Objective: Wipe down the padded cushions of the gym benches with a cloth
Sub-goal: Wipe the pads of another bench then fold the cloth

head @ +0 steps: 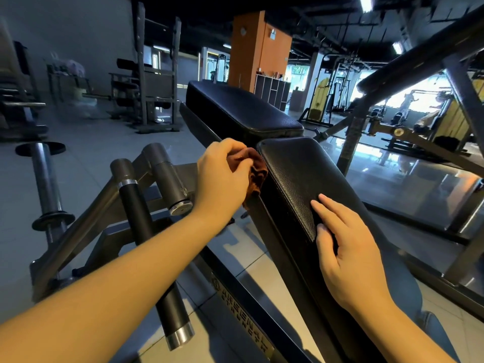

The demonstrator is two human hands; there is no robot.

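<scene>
A black padded seat cushion runs from the middle of the view toward me. Beyond it lies a second black cushion, the backrest. My left hand is closed around a crumpled brown cloth and presses it against the left side of the near cushion, close to its far corner. My right hand rests flat on the near cushion's top and left edge, fingers spread, holding nothing.
Grey metal frame tubes and weight pegs stand left of the bench, with a plate post further left. A slanted frame bar crosses the upper right. Racks, an orange pillar and other machines fill the background over a tiled floor.
</scene>
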